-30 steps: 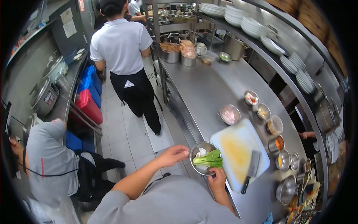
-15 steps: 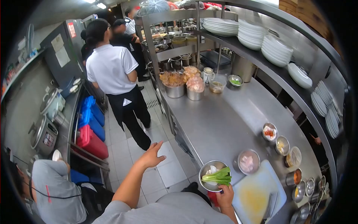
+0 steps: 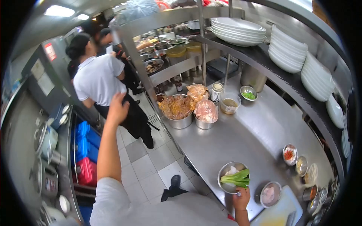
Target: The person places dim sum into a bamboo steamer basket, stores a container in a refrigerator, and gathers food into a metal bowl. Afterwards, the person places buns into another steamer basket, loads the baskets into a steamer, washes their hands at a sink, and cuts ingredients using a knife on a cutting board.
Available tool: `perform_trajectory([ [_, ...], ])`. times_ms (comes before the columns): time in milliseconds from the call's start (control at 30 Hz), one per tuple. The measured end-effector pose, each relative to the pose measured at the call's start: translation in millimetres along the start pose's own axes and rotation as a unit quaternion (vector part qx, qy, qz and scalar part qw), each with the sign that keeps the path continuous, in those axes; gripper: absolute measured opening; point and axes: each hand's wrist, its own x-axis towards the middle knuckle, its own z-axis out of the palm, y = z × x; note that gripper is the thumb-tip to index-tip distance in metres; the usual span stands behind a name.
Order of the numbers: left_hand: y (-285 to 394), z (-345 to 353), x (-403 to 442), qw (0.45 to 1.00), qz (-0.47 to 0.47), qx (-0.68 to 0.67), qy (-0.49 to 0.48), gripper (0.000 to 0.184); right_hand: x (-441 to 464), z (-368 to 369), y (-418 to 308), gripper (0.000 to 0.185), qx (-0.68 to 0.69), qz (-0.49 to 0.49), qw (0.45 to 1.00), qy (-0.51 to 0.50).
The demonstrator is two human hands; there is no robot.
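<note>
My right hand [image 3: 241,199] grips the near rim of a steel bowl [image 3: 221,183] at the edge of the steel counter. Green leafy vegetable [image 3: 236,178] and white pieces lie in that bowl. My left hand [image 3: 118,109] is stretched out over the aisle with its fingers apart and nothing in it, overlapping the view of a person in a white shirt. Right of my right hand stands a steel bowl of pale pink pieces [image 3: 268,194], beside a cutting board [image 3: 283,209] with a yellow stain.
Pots [image 3: 180,122] topped with bagged food stand at the counter's far left corner, near a tub of brown liquid [image 3: 229,103]. White plates [image 3: 238,32] are stacked on the shelf above. A person in a white shirt [image 3: 98,77] stands in the aisle, by blue bins [image 3: 86,145].
The view has shifted forward along the counter. My left hand has reached forward and up, away from the bowl. My right hand has carried the bowl forward. The cleaver is mostly out of view.
</note>
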Motion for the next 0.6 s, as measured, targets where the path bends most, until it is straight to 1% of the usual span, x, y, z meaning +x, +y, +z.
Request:
perform_trajectory([
  [33, -34, 21, 47, 0.999, 0.018, -0.027, 0.017, 0.044, -1, 10, -6, 0.029, -0.057, 0.019, 0.998, 0.019],
  [67, -35, 26, 85, 0.998, -0.06, -0.034, 0.013, 0.038, 4, 19, -16, 0.029, -0.115, 0.033, 0.992, 0.038],
  [100, -62, 49, 126, 0.996, -0.054, -0.059, 0.033, 0.032, 2, 26, -29, 0.031, -0.134, 0.066, 0.988, 0.044],
  [133, -66, 63, 156, 0.995, -0.04, -0.079, 0.045, 0.03, -4, 40, -38, 0.031, -0.147, 0.074, 0.985, 0.048],
  [167, -68, 73, 186, 0.993, -0.026, -0.1, 0.058, 0.029, -10, 59, -46, 0.033, -0.132, 0.108, 0.98, 0.099],
  [200, -74, 87, 221, 0.992, 0.007, -0.121, 0.033, 0.026, -9, 76, -59, 0.035, -0.116, 0.14, 0.972, 0.151],
  [267, -91, 124, 283, 0.992, 0.126, 0.002, -0.025, 0.026, -10, 105, -89, 0.037, -0.14, 0.169, 0.959, 0.179],
  [300, -91, 144, 310, 0.985, 0.133, -0.059, -0.092, 0.03, -8, 119, -105, 0.037, -0.157, 0.169, 0.952, 0.203],
  [333, -90, 164, 324, 0.981, 0.151, -0.065, -0.105, 0.03, -9, 132, -122, 0.037, -0.172, 0.172, 0.943, 0.227],
  [367, -76, 173, 329, 0.969, 0.167, 0.015, -0.184, 0.034, -5, 140, -144, 0.037, -0.203, 0.197, 0.933, 0.221],
  [400, -64, 183, 336, 0.945, 0.181, 0.096, -0.253, 0.039, -12, 152, -156, 0.037, -0.21, 0.212, 0.926, 0.232],
  [433, -59, 196, 344, 0.933, 0.137, 0.082, -0.323, 0.046, -20, 162, -163, 0.035, -0.203, 0.231, 0.923, 0.229],
  [467, -48, 192, 342, 0.93, 0.147, 0.075, -0.327, 0.046, -24, 169, -168, 0.034, -0.197, 0.247, 0.922, 0.225],
  [500, -36, 171, 335, 0.931, 0.176, 0.05, -0.317, 0.044, -20, 176, -183, 0.033, -0.221, 0.239, 0.915, 0.237],
  [533, -33, 164, 331, 0.93, 0.201, 0.026, -0.308, 0.042, -23, 182, -187, 0.033, -0.228, 0.243, 0.913, 0.235],
  [567, -72, 207, 352, 0.938, 0.223, 0.024, -0.265, 0.034, -30, 188, -189, 0.033, -0.227, 0.261, 0.909, 0.234],
  [600, -74, 208, 353, 0.936, 0.222, 0.022, -0.273, 0.034, -36, 193, -194, 0.033, -0.225, 0.279, 0.904, 0.233],
])
